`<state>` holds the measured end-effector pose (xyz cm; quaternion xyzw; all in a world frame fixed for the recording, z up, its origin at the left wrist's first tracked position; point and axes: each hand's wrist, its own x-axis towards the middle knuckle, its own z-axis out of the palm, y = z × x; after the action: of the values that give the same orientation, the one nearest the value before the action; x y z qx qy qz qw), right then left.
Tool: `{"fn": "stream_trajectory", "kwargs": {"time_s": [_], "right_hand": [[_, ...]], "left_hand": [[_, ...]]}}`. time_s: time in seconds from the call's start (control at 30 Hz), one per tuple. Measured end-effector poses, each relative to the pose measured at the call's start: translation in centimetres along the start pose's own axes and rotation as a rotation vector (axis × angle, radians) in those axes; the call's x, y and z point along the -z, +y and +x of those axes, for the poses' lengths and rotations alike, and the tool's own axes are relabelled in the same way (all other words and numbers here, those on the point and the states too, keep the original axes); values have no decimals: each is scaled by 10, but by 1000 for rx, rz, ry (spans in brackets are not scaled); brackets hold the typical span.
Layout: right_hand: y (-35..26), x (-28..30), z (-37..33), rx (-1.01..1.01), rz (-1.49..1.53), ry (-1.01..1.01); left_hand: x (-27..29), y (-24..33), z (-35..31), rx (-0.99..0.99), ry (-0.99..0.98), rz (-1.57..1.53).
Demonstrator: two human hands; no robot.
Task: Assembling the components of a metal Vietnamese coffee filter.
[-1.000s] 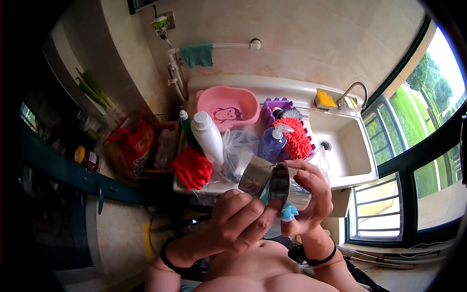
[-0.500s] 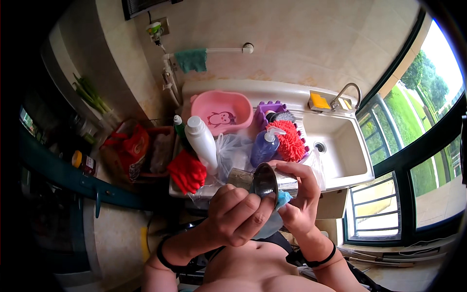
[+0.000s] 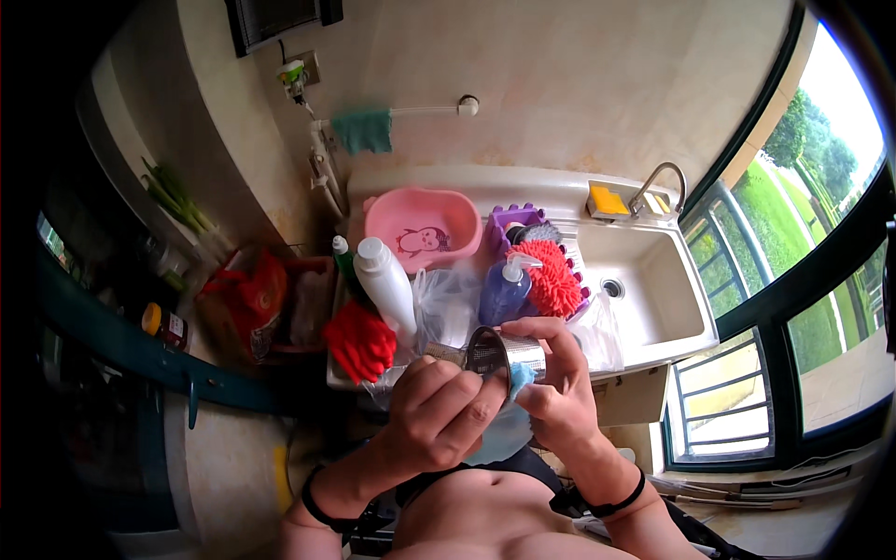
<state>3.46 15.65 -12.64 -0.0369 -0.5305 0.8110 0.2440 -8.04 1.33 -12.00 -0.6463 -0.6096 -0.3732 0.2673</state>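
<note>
In front of my body, above the sink unit's front edge, I hold a small round metal strainer [image 3: 525, 353] with a wide rim and perforated wall. My right hand [image 3: 563, 392] is closed round its side, fingers over the top and thumb below. A piece of light blue cloth [image 3: 522, 376] is pressed between that thumb and the strainer. My left hand [image 3: 439, 411] is closed, its fingertips at the rim and opening. Beyond the left fingers shows a silvery, textured piece [image 3: 446, 353], mostly hidden; I cannot tell what it is.
Behind my hands stand a white bottle [image 3: 385, 285], a blue pump bottle [image 3: 505, 297], red gloves [image 3: 359, 341], clear plastic bags [image 3: 446, 303] and a red chenille mitt [image 3: 548, 278] on a purple basket [image 3: 511, 227]. Farther back are a pink basin [image 3: 425, 210] and the sink [image 3: 644, 280].
Both hands and the strainer have shifted a little left and down. The strainer's opening has turned slightly, and more of its perforated inside shows. The grip stays the same.
</note>
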Motion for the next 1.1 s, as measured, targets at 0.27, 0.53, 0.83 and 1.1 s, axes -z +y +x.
{"fn": "stream_trajectory", "kwargs": {"time_s": [0.27,0.53,0.83,1.1], "right_hand": [[0,3,0,96,-88,-21],[-9,-4,-2,32,-71,37],[-17,-8,1,-203,54,83],[-11,18,8,358,-219,-208]], "left_hand": [[4,-1,10,-90,91,100],[2,-6,9,-166,76,150],[5,-12,11,-191,25,186],[8,-4,16,28,24,-158]]}}
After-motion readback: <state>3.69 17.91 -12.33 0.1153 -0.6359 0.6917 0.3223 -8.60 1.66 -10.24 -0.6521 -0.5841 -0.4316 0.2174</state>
